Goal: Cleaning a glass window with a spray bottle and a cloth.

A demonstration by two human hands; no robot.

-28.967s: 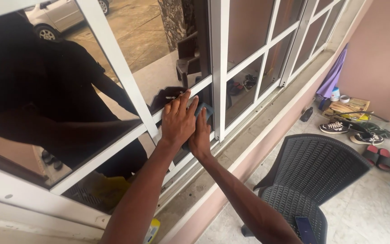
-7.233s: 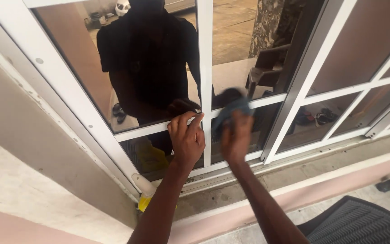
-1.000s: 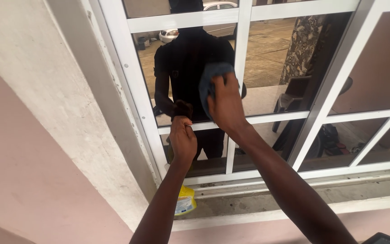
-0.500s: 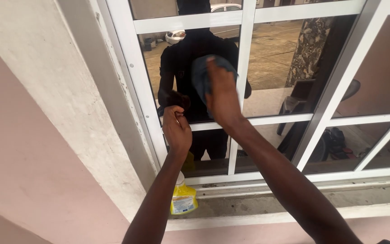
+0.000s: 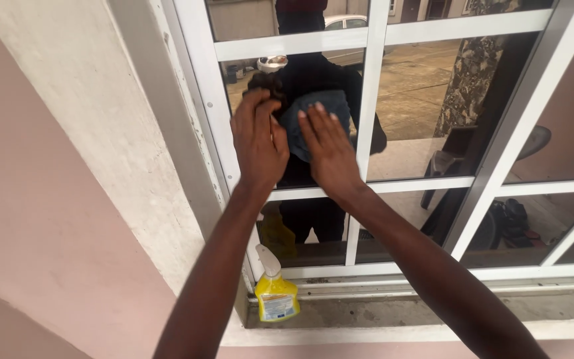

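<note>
My right hand point(image 5: 327, 151) lies flat on a blue cloth point(image 5: 315, 114), pressing it against a pane of the white-framed window point(image 5: 371, 106). My left hand point(image 5: 257, 138) rests flat on the same pane just left of the cloth, fingers up and slightly apart, its edge touching the cloth. The dark glass mirrors a person in black clothes and both hands.
A yellow spray bottle point(image 5: 275, 292) with a white trigger stands on the grey sill point(image 5: 433, 309) at the window's lower left corner. A pink and cream wall point(image 5: 68, 173) fills the left side. More window panes run off to the right.
My left hand has let go of the horizontal bar and risen onto the glass beside the cloth. My right hand with the cloth has slid slightly down. The view has tilted down.
</note>
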